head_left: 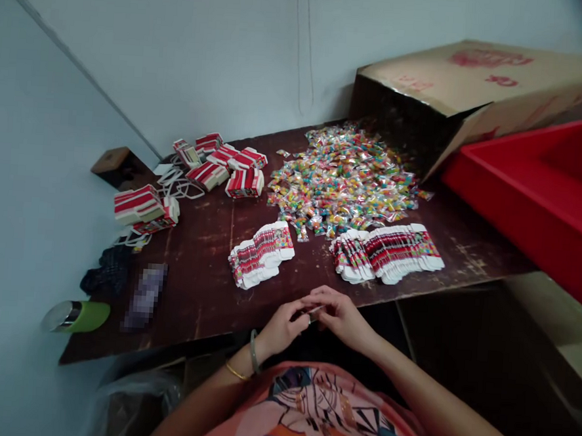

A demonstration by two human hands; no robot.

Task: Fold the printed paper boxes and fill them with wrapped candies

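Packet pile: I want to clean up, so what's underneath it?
The brown tabletop shows around the pile of packets; anything else beneath them is covered from view.

Your head camera looks forward and down. Your left hand (282, 326) and right hand (346, 320) sit near, the table (194, 258) beyond, the wall (232, 56) farthest.

From my remote post, I assess the site as a small packing workshop. Evidence: a worn brown table (203, 239) carrying a loose heap of clear packets (345, 182) with multicoloured contents, rows of printed cartons (400, 254) and red-and-white bundles (207, 175). A large cardboard box (477, 81) and a red plastic bin (529, 200) occupy its right end. I note plain, pale walls (232, 56).
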